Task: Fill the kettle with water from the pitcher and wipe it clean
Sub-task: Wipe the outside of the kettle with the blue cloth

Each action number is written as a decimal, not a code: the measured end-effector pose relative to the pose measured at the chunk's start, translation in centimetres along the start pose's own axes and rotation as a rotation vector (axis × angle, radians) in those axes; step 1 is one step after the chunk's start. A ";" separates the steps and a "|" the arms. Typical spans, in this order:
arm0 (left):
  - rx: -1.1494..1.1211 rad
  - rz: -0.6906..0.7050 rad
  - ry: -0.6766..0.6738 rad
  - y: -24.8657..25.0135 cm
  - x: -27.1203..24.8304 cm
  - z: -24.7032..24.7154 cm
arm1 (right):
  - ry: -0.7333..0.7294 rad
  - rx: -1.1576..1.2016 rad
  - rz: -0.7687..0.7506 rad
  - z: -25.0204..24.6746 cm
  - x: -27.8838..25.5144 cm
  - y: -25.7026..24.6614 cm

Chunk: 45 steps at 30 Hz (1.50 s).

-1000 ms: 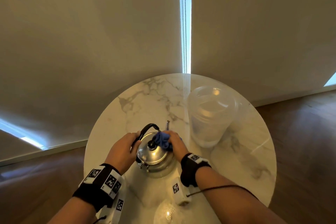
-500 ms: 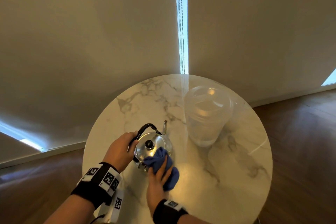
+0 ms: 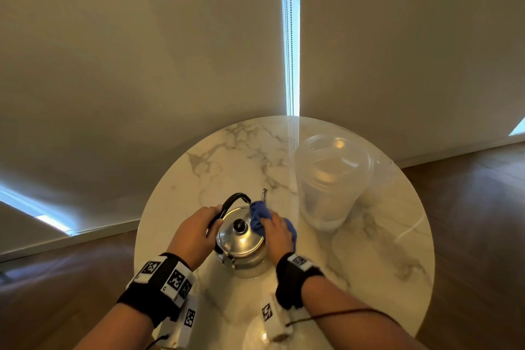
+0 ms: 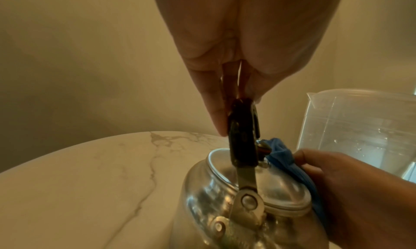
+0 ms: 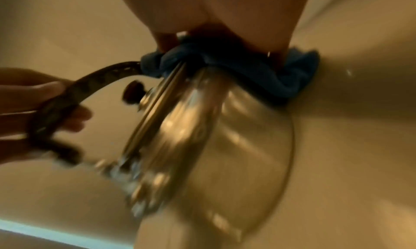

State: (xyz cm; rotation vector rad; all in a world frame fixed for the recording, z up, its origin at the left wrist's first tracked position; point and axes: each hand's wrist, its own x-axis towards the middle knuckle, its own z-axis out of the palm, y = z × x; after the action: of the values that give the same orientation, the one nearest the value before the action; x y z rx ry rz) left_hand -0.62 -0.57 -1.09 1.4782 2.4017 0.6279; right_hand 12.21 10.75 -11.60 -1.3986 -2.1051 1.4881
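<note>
A shiny metal kettle (image 3: 241, 244) with a black lid knob stands on the round marble table (image 3: 199, 179), its spout pointing away from me. My left hand (image 3: 196, 233) grips its black handle (image 3: 235, 197), seen close in the left wrist view as handle (image 4: 242, 137). My right hand (image 3: 277, 233) presses a bunched blue cloth (image 3: 260, 217) against the kettle's right shoulder near the spout. The cloth (image 5: 292, 74) lies between my fingers and the kettle (image 5: 202, 137) in the blurred right wrist view. A clear plastic pitcher (image 3: 331, 182) stands right of the kettle.
The table's near edge runs close under my wrists, and dark wood floor (image 3: 468, 207) surrounds it. A beige blind (image 3: 142, 51) hangs behind, with a bright slit (image 3: 289, 37). Bare marble lies left of the kettle and right of the pitcher.
My right hand carried the blue cloth from the kettle's near side round to its right shoulder by the spout. The left hand kept hold of the handle.
</note>
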 end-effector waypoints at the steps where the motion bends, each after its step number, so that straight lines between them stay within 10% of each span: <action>1: -0.001 -0.002 -0.001 0.0 0.0 0.0 | -0.038 0.103 0.031 -0.7 0.7 -0.5; 13: -0.022 -0.013 0.000 0.3 0.0 -0.3 | 0.331 0.140 0.052 6.1 -6.0 0.1; 21: -0.008 0.010 0.006 -0.1 0.3 -0.2 | 0.484 0.942 0.566 9.6 -6.8 -4.9; 27: 0.034 0.025 -0.102 0.2 0.7 -1.4 | 0.330 1.085 0.449 7.7 -9.3 -3.2; 35: 0.911 0.642 -0.480 2.0 3.4 -3.4 | 0.003 0.826 0.222 -0.2 -11.5 2.7; 45: 1.141 0.892 -0.689 5.0 5.8 -3.7 | 0.176 0.623 0.061 -7.7 -11.4 6.4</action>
State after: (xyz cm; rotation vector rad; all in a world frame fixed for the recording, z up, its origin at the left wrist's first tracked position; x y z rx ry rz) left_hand -0.90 5.68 4.64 2.5620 1.3913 -1.1907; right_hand 26.76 6.88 -9.48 -1.2867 -1.3308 1.7571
